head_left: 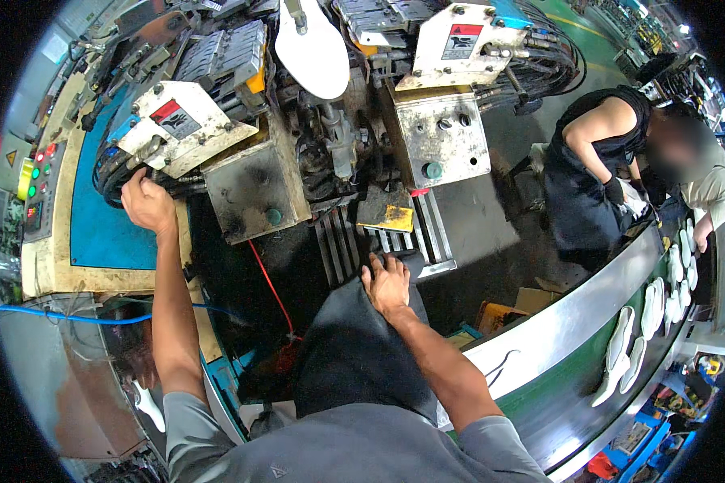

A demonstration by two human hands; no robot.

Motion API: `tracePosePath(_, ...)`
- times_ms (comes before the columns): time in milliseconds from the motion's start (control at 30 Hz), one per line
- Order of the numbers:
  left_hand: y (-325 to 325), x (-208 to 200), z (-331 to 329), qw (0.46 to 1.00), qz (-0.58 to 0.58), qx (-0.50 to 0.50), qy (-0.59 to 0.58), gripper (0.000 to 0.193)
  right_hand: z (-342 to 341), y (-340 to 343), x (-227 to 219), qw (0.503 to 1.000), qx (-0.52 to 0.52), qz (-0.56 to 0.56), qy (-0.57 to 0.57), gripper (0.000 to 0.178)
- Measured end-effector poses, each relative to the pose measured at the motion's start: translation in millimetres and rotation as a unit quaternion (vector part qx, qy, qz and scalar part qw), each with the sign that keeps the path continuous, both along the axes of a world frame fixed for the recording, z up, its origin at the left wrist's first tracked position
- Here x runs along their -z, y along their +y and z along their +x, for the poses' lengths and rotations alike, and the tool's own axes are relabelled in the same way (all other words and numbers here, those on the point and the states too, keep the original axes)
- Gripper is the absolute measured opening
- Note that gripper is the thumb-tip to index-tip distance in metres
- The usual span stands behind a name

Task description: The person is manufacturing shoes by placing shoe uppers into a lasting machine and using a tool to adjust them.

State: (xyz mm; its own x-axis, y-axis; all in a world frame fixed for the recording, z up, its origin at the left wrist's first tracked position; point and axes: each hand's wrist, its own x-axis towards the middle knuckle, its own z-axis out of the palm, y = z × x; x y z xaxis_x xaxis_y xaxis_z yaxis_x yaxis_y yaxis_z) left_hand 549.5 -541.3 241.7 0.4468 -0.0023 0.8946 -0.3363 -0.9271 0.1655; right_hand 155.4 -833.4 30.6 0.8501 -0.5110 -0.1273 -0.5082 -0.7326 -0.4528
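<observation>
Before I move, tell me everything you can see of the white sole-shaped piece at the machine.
The white sole-shaped piece looks smooth and elongated, its rounded end toward the person, its far end cut off by the picture's edge. A metal fitting overlaps its upper part. It sits between two dark ribbed covers. Neither the left hand nor right hand touches it. Its material is unclear.

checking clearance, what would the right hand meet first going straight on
The right hand would seemingly meet the metal slats first; depth is unclear, so it might pass above them.
</observation>
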Motion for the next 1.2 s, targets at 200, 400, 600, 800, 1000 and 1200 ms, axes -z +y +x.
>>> tracePosePath(200,4,8,-2,0.999,-0.005,0.020,-0.034,0.022,22,1,-7,0.996,-0.032,0.078,0.019,0.048)
tracePosePath(400,-3,6,0,0.999,-0.004,0.036,-0.035,0.024,25,-4,1,0.995,-0.028,0.092,-0.026,0.046)
tracePosePath(600,2,6,-1,0.999,-0.004,0.029,-0.035,0.025,18,-10,2,0.994,0.006,0.103,-0.038,0.045)
tracePosePath(800,-2,7,-2,0.999,0.000,0.022,-0.026,0.025,21,-3,14,0.993,0.009,0.111,-0.039,0.045)
tracePosePath(1000,1,7,0,0.999,-0.008,0.033,-0.028,0.025,32,2,15,0.991,-0.002,0.130,-0.032,0.044)
tracePosePath(1200,0,8,-2,0.998,-0.013,0.050,-0.033,0.024,30,-4,21,0.991,-0.004,0.133,-0.023,0.044)
